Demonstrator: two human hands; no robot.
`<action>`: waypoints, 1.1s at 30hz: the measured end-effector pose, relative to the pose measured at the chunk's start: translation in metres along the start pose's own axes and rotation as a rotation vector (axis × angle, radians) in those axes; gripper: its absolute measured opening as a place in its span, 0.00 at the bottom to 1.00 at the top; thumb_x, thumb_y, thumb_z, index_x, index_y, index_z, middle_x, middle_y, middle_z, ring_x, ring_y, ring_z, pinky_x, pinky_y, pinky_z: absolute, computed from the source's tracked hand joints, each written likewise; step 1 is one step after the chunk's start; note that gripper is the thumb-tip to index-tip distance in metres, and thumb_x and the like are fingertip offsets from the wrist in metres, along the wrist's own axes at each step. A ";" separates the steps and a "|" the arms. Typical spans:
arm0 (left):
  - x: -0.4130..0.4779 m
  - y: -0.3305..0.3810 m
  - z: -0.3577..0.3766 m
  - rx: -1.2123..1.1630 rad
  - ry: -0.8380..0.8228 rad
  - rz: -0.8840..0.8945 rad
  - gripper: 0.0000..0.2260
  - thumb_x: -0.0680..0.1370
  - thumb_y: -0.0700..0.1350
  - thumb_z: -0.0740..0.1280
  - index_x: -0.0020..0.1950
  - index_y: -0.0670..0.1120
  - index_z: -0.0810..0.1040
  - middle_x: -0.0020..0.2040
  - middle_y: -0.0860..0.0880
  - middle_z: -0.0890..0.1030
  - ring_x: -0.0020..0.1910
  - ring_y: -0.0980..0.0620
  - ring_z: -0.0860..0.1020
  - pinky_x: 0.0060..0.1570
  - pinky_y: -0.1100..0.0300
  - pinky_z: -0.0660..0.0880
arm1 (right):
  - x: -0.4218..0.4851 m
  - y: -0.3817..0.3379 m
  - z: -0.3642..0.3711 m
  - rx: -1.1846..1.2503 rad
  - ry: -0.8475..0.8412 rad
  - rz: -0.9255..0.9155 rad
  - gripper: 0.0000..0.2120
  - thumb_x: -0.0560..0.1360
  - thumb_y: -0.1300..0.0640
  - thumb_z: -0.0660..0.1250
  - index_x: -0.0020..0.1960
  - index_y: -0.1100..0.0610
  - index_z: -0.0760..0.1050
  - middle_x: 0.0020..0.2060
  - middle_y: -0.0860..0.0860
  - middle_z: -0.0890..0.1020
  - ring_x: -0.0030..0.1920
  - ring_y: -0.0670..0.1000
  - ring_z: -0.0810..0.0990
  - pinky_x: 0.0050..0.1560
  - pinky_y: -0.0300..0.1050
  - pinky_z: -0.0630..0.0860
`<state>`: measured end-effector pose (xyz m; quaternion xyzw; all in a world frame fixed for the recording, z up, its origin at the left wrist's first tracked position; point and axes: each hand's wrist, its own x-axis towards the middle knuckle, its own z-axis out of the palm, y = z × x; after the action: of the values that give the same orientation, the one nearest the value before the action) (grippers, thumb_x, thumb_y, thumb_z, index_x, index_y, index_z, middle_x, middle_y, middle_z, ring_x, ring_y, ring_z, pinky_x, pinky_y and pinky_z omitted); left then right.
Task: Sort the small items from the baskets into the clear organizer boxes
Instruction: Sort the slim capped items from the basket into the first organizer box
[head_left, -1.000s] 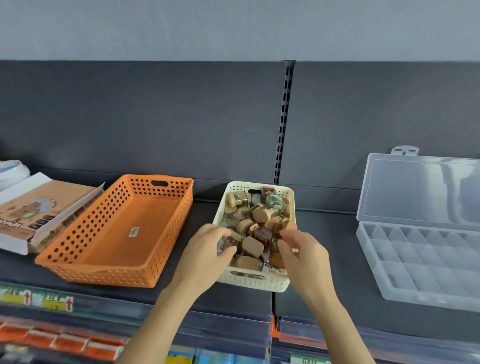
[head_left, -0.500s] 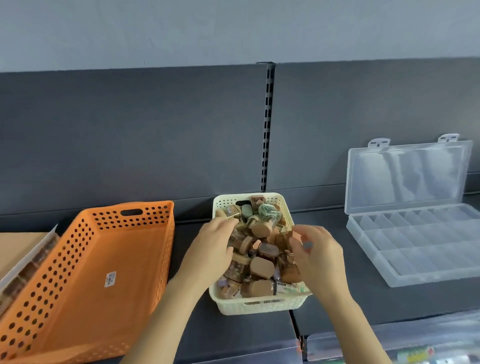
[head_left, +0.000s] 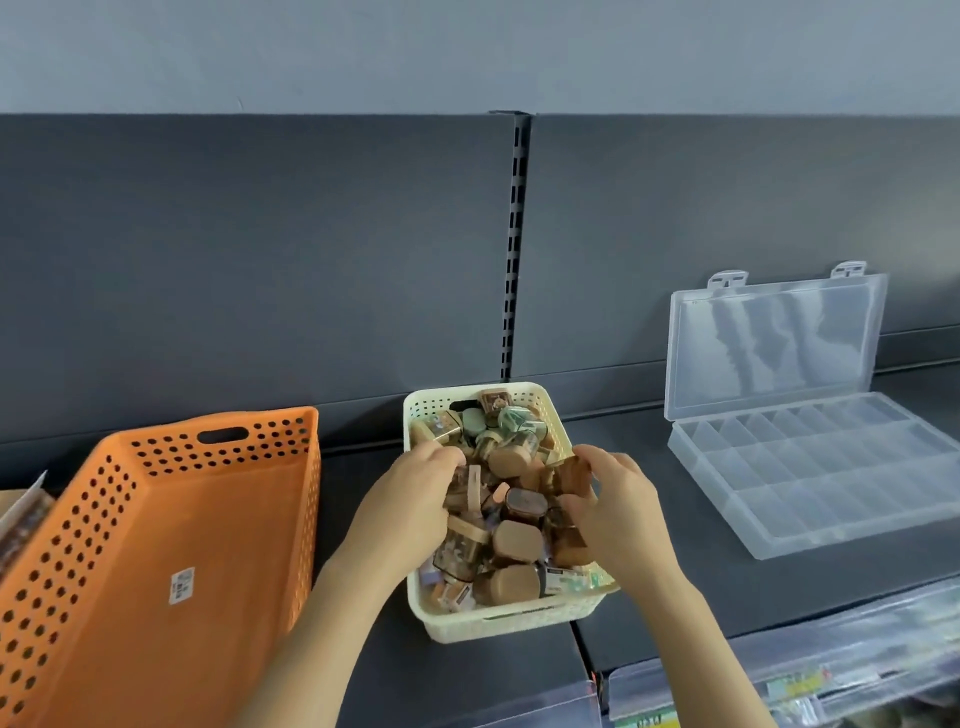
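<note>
While the cream perforated plastic basket (head_left: 498, 621) is brimming with small brown-capped jars (head_left: 511, 540), both hands are digging in: left hand (head_left: 413, 499) curled over them, right hand (head_left: 610, 512) pinching one; the clear compartmented organizer box (head_left: 815, 467) is sitting open, well right.

Both hands were in the cream basket (head_left: 530, 626) on the dark shelf (head_left: 675, 582). L hand (head_left: 410, 512) and R hand (head_left: 615, 512) had fingers curled into the pile of small brown and green items (head_left: 514, 540); grasp unclear. Orange basket (head_left: 156, 566) sat to the left w/ a sticker inside. Clear organizer box (head_left: 821, 478) lay to the right, lid up.
</note>
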<state>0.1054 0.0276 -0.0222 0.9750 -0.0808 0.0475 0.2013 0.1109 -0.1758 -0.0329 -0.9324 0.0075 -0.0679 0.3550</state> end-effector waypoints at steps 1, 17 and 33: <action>-0.003 0.001 -0.002 -0.036 0.024 -0.022 0.24 0.75 0.34 0.63 0.68 0.51 0.68 0.67 0.56 0.68 0.62 0.56 0.70 0.55 0.61 0.73 | 0.001 -0.002 -0.003 0.007 0.011 -0.011 0.20 0.72 0.62 0.69 0.63 0.50 0.73 0.54 0.48 0.73 0.48 0.47 0.72 0.48 0.38 0.70; -0.083 -0.071 -0.089 -0.349 0.294 -0.332 0.19 0.71 0.37 0.71 0.55 0.55 0.71 0.52 0.60 0.77 0.51 0.60 0.77 0.49 0.63 0.74 | -0.009 -0.101 0.015 0.202 -0.147 -0.381 0.20 0.72 0.55 0.72 0.62 0.48 0.72 0.49 0.43 0.78 0.49 0.45 0.77 0.48 0.35 0.72; -0.061 -0.192 -0.085 -0.075 -0.080 -0.462 0.24 0.68 0.36 0.73 0.58 0.52 0.68 0.50 0.52 0.76 0.45 0.54 0.76 0.36 0.63 0.73 | 0.010 -0.206 0.164 -0.382 -0.478 -0.711 0.10 0.72 0.54 0.68 0.51 0.54 0.75 0.48 0.49 0.79 0.52 0.53 0.76 0.70 0.60 0.60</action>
<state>0.0741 0.2446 -0.0258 0.9607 0.1348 -0.0415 0.2393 0.1354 0.0863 -0.0164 -0.9152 -0.3822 0.0337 0.1236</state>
